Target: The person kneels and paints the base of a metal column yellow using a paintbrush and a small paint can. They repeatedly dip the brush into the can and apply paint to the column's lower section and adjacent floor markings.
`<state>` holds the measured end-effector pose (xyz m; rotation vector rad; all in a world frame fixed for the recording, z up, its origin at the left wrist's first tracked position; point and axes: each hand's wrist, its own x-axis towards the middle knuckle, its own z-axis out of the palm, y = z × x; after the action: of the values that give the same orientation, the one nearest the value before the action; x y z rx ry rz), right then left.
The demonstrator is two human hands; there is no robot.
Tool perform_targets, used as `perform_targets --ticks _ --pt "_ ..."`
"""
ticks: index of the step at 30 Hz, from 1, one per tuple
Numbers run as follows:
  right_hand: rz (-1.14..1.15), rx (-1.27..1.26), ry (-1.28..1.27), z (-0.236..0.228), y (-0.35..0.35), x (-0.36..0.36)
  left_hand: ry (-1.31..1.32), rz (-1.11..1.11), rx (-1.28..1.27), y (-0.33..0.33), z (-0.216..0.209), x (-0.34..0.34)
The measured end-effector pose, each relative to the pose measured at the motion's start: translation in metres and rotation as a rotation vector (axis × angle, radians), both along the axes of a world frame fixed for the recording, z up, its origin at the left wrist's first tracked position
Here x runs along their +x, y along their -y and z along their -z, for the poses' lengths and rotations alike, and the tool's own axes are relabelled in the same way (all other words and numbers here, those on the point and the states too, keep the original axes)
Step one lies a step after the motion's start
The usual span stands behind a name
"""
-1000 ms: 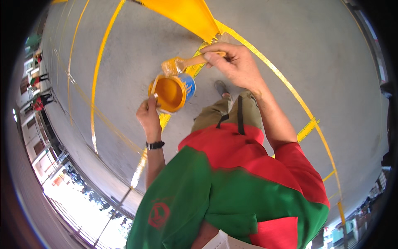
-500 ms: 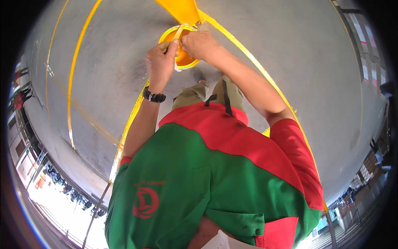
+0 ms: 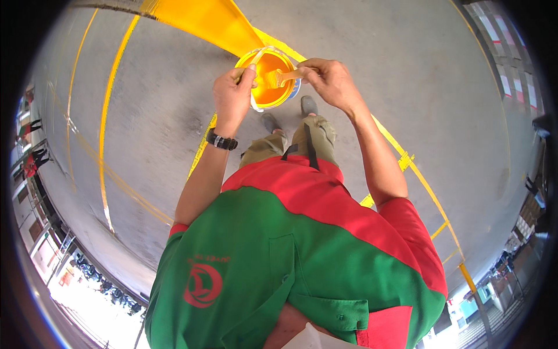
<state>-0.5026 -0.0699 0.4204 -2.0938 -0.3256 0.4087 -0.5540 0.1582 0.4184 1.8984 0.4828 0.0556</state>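
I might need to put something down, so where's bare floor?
Floor shows bare between the left hand and left yellow line, and beyond the right yellow line past the right hand. Crowded between the hands: bucket, brush, yellow beam just above in view.

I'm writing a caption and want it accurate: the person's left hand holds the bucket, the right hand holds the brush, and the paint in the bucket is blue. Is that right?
Not quite: the paint is yellow-orange, not blue, as the head view shows. The left hand does hold the bucket, and the right hand the brush.
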Motion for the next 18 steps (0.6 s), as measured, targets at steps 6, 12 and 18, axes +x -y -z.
perform_targets --ticks 6,12,18 --pt "0.202 0.289 -0.269 0.021 0.028 -0.004 0.025 -0.046 0.065 0.0 -0.019 0.003" --pt "0.101 0.421 -0.239 0.02 0.02 0.01 0.042 -0.101 0.15 -0.003 -0.032 0.006" --pt "-0.27 0.358 0.26 0.012 0.003 0.019 0.037 -0.169 0.176 -0.012 -0.033 0.007"
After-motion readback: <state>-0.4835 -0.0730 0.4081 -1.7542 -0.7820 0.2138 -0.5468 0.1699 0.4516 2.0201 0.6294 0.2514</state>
